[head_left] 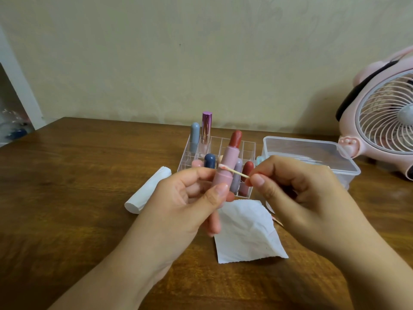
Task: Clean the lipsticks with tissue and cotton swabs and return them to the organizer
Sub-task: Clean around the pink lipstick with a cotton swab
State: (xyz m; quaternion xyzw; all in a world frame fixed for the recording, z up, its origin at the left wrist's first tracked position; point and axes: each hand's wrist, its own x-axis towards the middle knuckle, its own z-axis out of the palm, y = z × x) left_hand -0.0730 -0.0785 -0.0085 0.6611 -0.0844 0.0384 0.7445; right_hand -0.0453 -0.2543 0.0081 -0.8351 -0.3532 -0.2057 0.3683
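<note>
My left hand (192, 198) grips the open pink lipstick (225, 166) upright so my right hand (297, 186) fingers (257, 181), pinching a cotton swab (232, 171), can wipe its collar above the tissue (248, 233).

- No readable text, label, brand, number or sign anywhere in view.
</note>
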